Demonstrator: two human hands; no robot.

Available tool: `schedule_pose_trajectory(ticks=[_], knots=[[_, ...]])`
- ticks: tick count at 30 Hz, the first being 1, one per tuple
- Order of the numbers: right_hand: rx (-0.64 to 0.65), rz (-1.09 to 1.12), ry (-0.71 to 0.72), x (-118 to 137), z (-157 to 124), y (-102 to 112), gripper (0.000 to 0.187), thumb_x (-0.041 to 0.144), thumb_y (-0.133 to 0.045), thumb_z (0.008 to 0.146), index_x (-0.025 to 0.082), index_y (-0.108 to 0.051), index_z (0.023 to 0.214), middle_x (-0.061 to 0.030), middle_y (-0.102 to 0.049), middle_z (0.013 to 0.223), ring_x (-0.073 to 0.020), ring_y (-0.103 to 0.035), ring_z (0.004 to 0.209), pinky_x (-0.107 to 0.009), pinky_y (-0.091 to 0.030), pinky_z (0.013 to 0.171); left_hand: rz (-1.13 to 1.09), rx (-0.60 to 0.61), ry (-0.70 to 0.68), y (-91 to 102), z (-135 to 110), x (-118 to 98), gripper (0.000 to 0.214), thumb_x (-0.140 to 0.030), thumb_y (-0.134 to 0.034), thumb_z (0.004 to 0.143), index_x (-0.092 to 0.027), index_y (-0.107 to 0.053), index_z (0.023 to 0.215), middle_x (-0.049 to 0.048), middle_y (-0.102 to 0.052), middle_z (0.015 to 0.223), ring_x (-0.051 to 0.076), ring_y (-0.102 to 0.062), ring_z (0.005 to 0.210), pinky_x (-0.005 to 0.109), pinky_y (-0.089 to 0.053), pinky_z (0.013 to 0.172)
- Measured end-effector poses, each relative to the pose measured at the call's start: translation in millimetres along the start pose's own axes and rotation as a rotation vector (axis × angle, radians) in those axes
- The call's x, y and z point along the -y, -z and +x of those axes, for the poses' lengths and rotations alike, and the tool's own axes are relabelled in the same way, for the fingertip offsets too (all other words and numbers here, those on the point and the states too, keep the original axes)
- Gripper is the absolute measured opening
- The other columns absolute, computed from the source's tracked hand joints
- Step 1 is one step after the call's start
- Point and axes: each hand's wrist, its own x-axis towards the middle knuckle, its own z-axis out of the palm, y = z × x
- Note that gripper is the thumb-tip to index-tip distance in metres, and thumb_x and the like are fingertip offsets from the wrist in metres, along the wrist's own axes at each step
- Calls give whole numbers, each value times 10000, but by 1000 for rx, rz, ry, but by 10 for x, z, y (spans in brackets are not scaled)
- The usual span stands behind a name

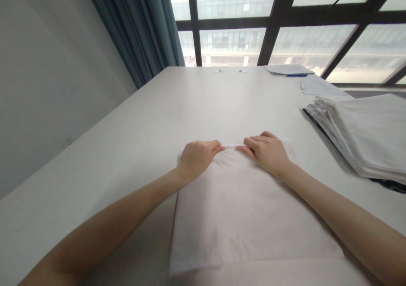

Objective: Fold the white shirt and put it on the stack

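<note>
A white cloth [244, 214] lies flat in front of me, its far edge lifted slightly between my hands. My left hand [197, 157] pinches that edge near its left part, thumb and fingers pressed together. To the right, my right hand [265, 153] grips the same edge with curled fingers, a short gap from the left one. Small creases run through the fabric just below the fingers. The cloth's far corners are partly covered by my hands.
A white table [133, 138] carries everything. At the right stands a stack of folded white cloths [371, 134] on something black. Papers [288, 69] lie at the far right with a blue item. A wall, a blue curtain [142, 28] and windows bound the table.
</note>
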Motion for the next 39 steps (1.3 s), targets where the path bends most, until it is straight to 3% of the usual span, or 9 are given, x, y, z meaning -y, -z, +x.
schedule_pose_trajectory(ticks=[4, 10, 13, 16, 20, 25, 29, 39], knots=[[158, 75, -96, -141, 23, 43, 537, 519, -331, 1001, 197, -572, 644, -24, -645, 598, -150, -525, 547, -314, -334, 723, 12, -84, -45, -104, -6, 103, 385, -478, -427, 994, -249, -730, 933, 38, -751, 822, 202, -672, 738, 285, -411, 651], [369, 325, -314, -481, -11, 74, 550, 663, -394, 902, 231, -639, 664, 18, -518, 489, -145, -454, 491, -288, -259, 541, -50, -165, -84, -168, 8, 229, 336, -447, -473, 983, -249, -740, 932, 32, -715, 807, 179, -648, 777, 269, -428, 684], [336, 466, -342, -577, -37, 42, 580, 691, -419, 870, 216, -579, 578, 35, -394, 443, -123, -370, 462, -287, -248, 520, -103, -172, -95, -157, 26, 261, 310, -425, -496, 978, -244, -739, 908, 25, -714, 838, 175, -640, 815, 266, -440, 701], [228, 514, -297, -591, -41, 15, 589, 689, -460, 846, 212, -473, 501, 36, -334, 443, -129, -383, 512, -287, -299, 565, -152, -184, -108, -141, 38, 282, 258, -384, -530, 970, -238, -729, 897, 6, -722, 873, 171, -631, 868, 265, -446, 739], [193, 564, -314, -585, -50, 8, 541, 678, -509, 817, 208, -570, 556, 16, -416, 486, -153, -456, 576, -288, -340, 579, -175, -183, -113, -144, 42, 295, 219, -344, -548, 965, -227, -720, 896, -7, -728, 905, 167, -619, 902, 268, -448, 765], [307, 760, -440, -642, -111, 2, 514, 662, -541, 812, 180, -706, 743, 8, -514, 552, -123, -425, 520, -264, -315, 495, -140, -178, -120, -180, 42, 297, 232, -351, -532, 972, -225, -720, 919, 10, -731, 923, 175, -617, 916, 280, -456, 773], [369, 940, -508, -696, -133, -1, 512, 658, -595, 778, 167, -730, 818, -21, -607, 635, -143, -505, 568, -257, -365, 506, -155, -171, -106, -182, 45, 295, 235, -353, -524, 975, -232, -717, 917, 11, -724, 953, 174, -620, 936, 278, -459, 774], [272, 983, -574, -720, -136, -10, 497, 644, -645, 742, 158, -737, 792, -37, -641, 677, -168, -539, 628, -276, -403, 565, -164, -72, -5, -126, 84, 311, 241, -357, -503, 973, -193, -655, 881, 31, -677, 948, 188, -601, 927, 282, -441, 742]])
